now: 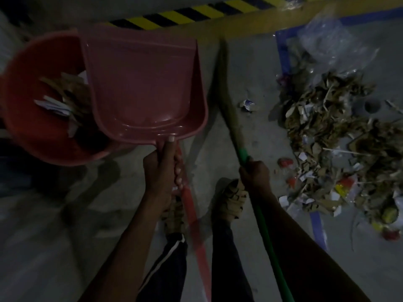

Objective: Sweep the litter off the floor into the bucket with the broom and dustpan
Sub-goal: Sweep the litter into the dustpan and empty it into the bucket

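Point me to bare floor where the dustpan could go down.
Bare concrete lies between the broom and the litter pile, though one crumpled wrapper sits there. More open floor lies below the red bucket, left of the left hand. It is crowded on the right, where litter covers the floor up to the blue tape.

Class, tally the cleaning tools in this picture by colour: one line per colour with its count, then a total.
Red or pink: 2, the dustpan and the bucket
Green: 1, the broom, by its handle
Total: 3
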`<action>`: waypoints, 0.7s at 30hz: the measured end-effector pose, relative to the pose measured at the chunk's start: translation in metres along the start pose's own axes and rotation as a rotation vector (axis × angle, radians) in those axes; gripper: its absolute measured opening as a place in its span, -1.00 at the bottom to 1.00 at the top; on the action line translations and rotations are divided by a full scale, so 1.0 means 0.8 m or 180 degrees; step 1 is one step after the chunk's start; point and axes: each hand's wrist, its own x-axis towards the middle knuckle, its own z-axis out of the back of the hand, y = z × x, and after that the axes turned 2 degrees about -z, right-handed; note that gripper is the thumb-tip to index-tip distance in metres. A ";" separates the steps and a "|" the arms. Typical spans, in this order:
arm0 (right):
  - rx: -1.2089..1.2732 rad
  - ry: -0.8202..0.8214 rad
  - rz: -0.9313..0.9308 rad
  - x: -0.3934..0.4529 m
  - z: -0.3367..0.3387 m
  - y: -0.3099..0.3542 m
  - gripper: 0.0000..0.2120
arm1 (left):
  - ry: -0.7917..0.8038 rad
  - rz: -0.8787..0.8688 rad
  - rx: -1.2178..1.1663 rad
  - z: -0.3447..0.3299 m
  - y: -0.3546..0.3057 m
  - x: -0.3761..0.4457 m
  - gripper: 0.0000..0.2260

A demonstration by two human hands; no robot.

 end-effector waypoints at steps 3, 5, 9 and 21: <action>-0.0141 0.0382 -0.0235 -0.005 -0.026 0.003 -0.75 | 0.0101 -0.0041 0.0102 -0.005 0.000 -0.002 -0.54; -0.0220 0.0340 -0.0437 0.002 -0.016 -0.009 -0.72 | 0.0194 -0.0025 0.0180 -0.013 0.002 -0.003 -0.54; -0.0554 0.0095 -0.0493 0.018 0.031 -0.050 -0.71 | 0.0432 -0.0103 0.0402 -0.037 0.010 -0.008 -0.54; 0.0231 -0.0429 -0.1703 0.029 0.152 -0.233 -0.79 | 0.0900 0.0051 0.0870 -0.175 0.054 -0.047 -0.57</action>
